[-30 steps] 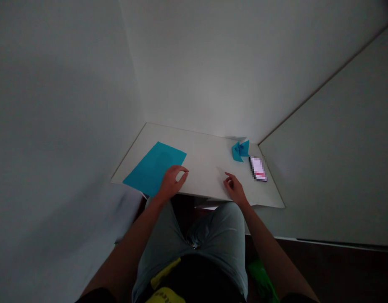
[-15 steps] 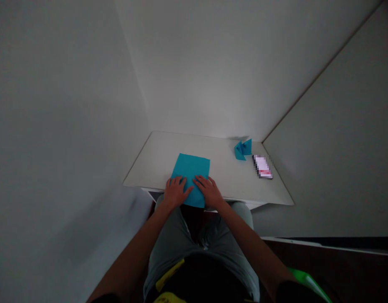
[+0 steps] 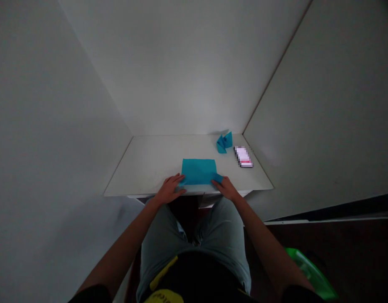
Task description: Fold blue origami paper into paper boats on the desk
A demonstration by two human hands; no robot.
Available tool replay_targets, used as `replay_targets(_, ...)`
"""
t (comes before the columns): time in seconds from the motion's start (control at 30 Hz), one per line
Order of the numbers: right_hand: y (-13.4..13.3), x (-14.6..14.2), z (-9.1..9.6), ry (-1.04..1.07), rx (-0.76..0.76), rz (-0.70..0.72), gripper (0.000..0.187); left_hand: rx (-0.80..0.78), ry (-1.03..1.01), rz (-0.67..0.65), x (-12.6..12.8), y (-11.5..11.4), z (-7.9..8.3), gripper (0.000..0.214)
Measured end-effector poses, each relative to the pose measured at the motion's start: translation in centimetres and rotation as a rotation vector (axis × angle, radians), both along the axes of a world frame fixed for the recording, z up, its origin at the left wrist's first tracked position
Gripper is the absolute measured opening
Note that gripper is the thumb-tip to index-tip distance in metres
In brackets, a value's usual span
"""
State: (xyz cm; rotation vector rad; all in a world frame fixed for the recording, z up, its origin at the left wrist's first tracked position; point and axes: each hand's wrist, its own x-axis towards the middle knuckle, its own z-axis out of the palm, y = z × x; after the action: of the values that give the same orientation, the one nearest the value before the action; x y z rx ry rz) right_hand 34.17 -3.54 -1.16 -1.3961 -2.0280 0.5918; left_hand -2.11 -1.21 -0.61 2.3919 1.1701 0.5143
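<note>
A blue sheet of paper [image 3: 199, 170] lies flat near the front edge of a small white table [image 3: 149, 164]. My left hand [image 3: 170, 189] pinches the sheet's near left corner. My right hand [image 3: 225, 188] pinches its near right corner, where the edge is lifted slightly off the table. A folded blue paper figure [image 3: 224, 142] stands at the back right of the table, away from both hands.
A phone [image 3: 243, 157] lies at the table's right side, next to the paper figure. White walls close in behind and on both sides. A green object [image 3: 310, 273] sits on the dark floor at lower right. My knees are under the table's front edge.
The blue sheet was pulled from the table's left side to the front centre. Both hands slid from the top of the sheet to its near corners. The camera view shifted.
</note>
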Motion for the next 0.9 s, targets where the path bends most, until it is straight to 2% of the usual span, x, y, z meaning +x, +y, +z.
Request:
replay_targets(0.1, 1.1, -0.2, -0.1, 0.11, -0.03, -0.09, 0.063, -0.001, -0.071, 0.072, 1.8, 1.3, -0.3, 0.04)
replay_targets(0.23, 1.5, -0.3, -1.0, 0.189, -0.046, -0.186, 0.05, -0.031, -0.195, 0.152, 2.8, 1.9, -0.5, 0.037)
replay_targets(0.37, 1.4, -0.3, -1.8, 0.165, 0.073, -0.263, 0.085, -0.019, -0.196, 0.243, 2.7, 1.6, -0.7, 0.031)
replay_targets(0.43, 1.2, -0.5, -1.7, 0.06, 0.126, -0.231, 0.085, 0.01, -0.185, 0.323, 2.8, 1.5, -0.8, 0.031)
replay_targets(0.53, 0.8, -1.2, -1.2, -0.167, 0.139, -0.105, 0.062, 0.079, -0.184, 0.385, 3.0, 1.3, -0.8, 0.066)
replay_targets(0.57, 0.6, -1.4, -1.0, -0.229, 0.133, -0.058, 0.055, 0.103, -0.176, 0.374, 3.0, 1.3, -0.8, 0.07)
replay_targets(0.67, 0.1, -1.7, -0.5, -0.321, 0.125, 0.051, 0.044, 0.149, -0.104, 0.291, 3.2, 1.1, -0.7, 0.052)
replay_targets(0.8, -0.6, -1.6, -0.1, -0.334, 0.121, 0.16, 0.06, 0.13, 0.009, 0.153, 3.3, 0.7, -0.6, 0.04)
replay_targets(0.9, -1.2, -1.6, 0.1, -0.344, 0.092, 0.21, 0.066, 0.141, 0.025, 0.131, 3.4, 0.5, -0.6, 0.048)
